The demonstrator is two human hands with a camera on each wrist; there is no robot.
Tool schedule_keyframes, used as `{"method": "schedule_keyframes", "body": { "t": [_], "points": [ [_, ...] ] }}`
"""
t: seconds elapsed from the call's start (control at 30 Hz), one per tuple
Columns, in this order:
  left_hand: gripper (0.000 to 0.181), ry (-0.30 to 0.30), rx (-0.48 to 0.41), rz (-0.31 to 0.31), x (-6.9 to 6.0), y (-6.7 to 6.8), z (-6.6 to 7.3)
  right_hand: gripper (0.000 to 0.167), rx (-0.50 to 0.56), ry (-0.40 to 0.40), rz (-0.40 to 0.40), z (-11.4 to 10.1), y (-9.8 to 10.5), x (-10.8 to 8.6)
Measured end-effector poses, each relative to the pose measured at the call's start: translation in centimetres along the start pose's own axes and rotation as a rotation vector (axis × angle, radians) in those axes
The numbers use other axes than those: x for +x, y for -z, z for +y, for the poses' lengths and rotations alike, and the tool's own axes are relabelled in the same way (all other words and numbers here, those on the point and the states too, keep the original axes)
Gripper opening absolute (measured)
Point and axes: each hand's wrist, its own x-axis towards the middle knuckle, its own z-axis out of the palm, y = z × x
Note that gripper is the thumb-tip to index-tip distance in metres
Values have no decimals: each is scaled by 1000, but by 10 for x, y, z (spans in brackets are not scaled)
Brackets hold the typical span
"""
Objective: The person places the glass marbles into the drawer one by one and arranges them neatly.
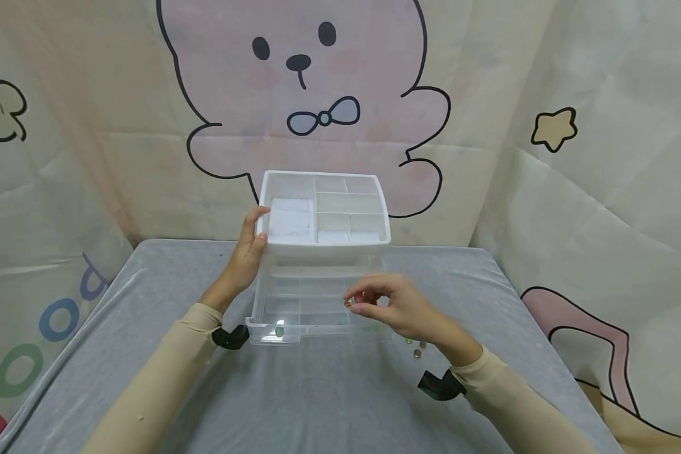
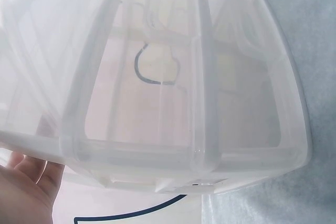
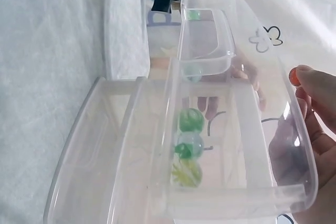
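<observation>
Orange marble (image 1: 349, 302), pinched above the clear drawer (image 1: 262, 332); drawer pulled out, green marbles (image 3: 191, 120) inside; white box (image 1: 325, 244) upright.

Tray (image 1: 329, 246), white; drawer (image 1: 323, 330), colourless and transparent. Orange marble (image 3: 293, 76); green marble (image 3: 191, 120) with swirls; pale blue-green marble (image 3: 192, 143); clear marble (image 3: 187, 173) with yellow-green streaks. Cloth (image 1: 295, 403), blue-grey, without pattern. Sleeves (image 1: 153, 372), beige; wrist straps (image 1: 232, 337), black. Backdrop (image 1: 488, 57), cream, printed with a pink bear (image 1: 369, 57) outlined in black, its bow tie (image 1: 345, 111) pale blue, and a yellow star (image 1: 555, 129), also black-edged.
</observation>
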Motion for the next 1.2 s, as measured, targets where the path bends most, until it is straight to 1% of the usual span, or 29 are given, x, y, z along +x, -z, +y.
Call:
{"method": "schedule_keyframes", "body": {
  "t": [0.17, 0.33, 0.53, 0.7, 0.87, 1.0, 1.2],
  "points": [
    [44, 8, -1, -3, 0, 0, 0, 15, 6, -37, -40, 0, -4, 6],
    [44, -1, -19, 3, -1, 0, -1, 15, 8, -62, -60, 1, -5, 9],
    [45, -3, -20, 8, -1, 0, -2, 16, -11, -86, -101, 0, -8, 15],
    [44, -12, -13, 1, -1, 0, -2, 14, -22, -109, -143, -1, -9, 16],
    [44, -6, 7, -5, -2, 0, -1, 14, -16, -122, -183, 0, -9, 17],
    [43, 2, 11, -9, -2, 0, 1, 14, -11, -133, -200, 0, -9, 17],
    [45, -9, 0, -12, -1, 0, 0, 17, -13, -143, -200, -2, -9, 17]
  ]
}}
